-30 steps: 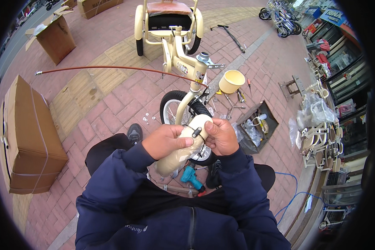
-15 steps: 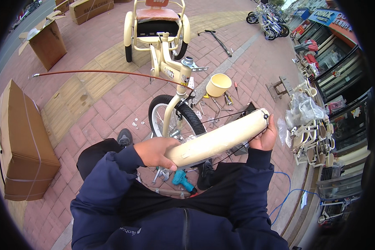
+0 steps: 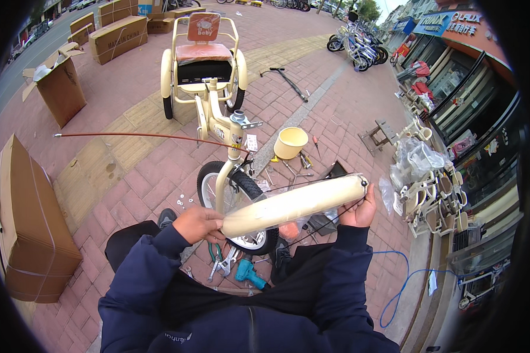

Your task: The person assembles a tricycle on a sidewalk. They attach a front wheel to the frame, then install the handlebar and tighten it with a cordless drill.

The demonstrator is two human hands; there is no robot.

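A long cream mudguard (image 3: pixel 297 203), partly covered in clear plastic, spans between my hands in front of the trike. My left hand (image 3: pixel 198 226) pinches its left end, thumb and fingers closed. My right hand (image 3: pixel 358 207) grips the other end, near a small dark bolt; its fingers are partly hidden underneath. Thin black stays run below the mudguard. Just beyond it stands a cream tricycle (image 3: pixel 222 126), its front wheel (image 3: pixel 209 183) partly covered by the mudguard. A red-brown cable (image 3: pixel 141 135) extends leftward from the front fork area.
A teal power drill (image 3: pixel 248 272) and pliers (image 3: pixel 218 259) lie near my feet. Beyond are a cream bucket (image 3: pixel 291 143), hand tools and a pump (image 3: pixel 288 81). Cardboard boxes (image 3: pixel 35 229) stand left; a stool (image 3: pixel 380 136) and piled cream parts (image 3: pixel 433 203) are at right.
My left hand has shifted from lying over the mudguard's left end to pinching its edge. The mudguard now sits slightly further left and flatter. The view has tilted upward.
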